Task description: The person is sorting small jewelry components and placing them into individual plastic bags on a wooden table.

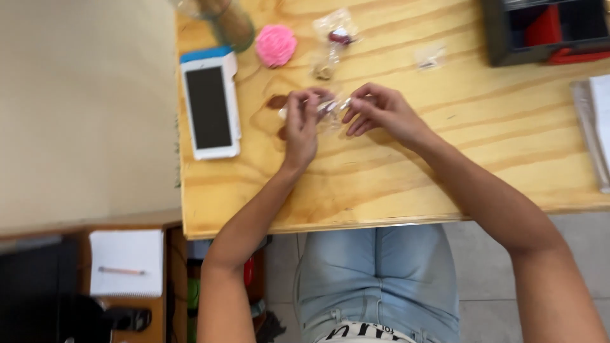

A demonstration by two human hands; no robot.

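Note:
Both hands meet over a light wooden table (394,178). My left hand (301,124) and my right hand (379,109) pinch a small clear plastic bag (330,112) between them, just above the tabletop; something small and dark shows inside it. Farther back lie another clear bag with a dark red piece (337,33), a small loose item (324,71) and a tiny clear packet (429,58).
A white handheld device with a dark screen (210,105) lies left of my hands. A pink round flower-like object (276,44) and a glass jar (230,24) stand behind it. A dark organizer box with red parts (546,30) sits back right, papers (596,127) at the right edge. A notebook with a pen (126,263) lies lower left.

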